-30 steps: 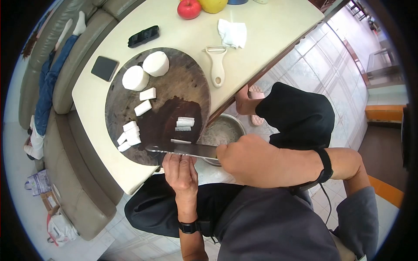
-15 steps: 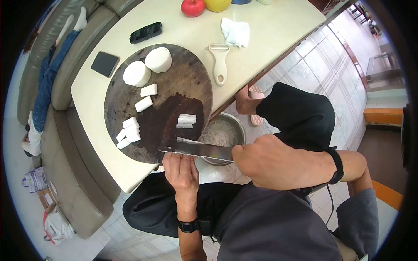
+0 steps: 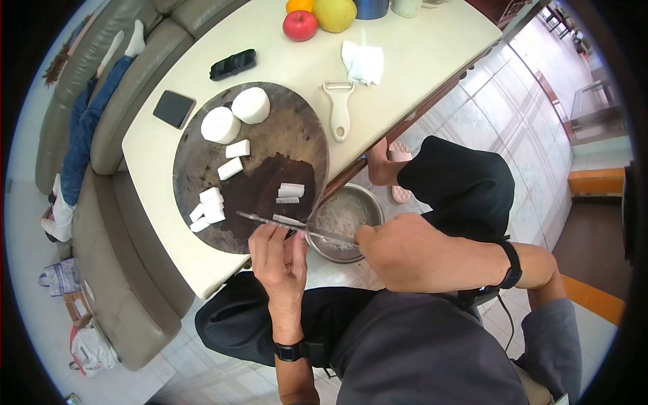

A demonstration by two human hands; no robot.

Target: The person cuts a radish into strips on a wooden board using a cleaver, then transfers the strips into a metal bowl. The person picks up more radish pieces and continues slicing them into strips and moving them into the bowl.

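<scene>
My right hand is closed around the handle of a kitchen knife. Its blade points left across the near edge of a round wooden chopping board. Close under the blade, my left hand has bent fingers at the board's edge; whatever they press or grip is hidden. Just beyond the blade lies a white radish strip. Cut radish sticks rest on the board's wet right part. Radish chunks are grouped at the left, two blocks lie mid-board, and two thick radish rounds stand behind.
Below the table edge, a metal bowl holds liquid and pale scraps. A peeler, white tissue, black bundle, phone and fruit, including a red apple, are on the table. Someone lies on the sofa.
The knife blade has turned, now showing its thin edge-on side and lying more slanted. My left fingers have shifted slightly, with the thumb more visible. The whole view has moved a little.
</scene>
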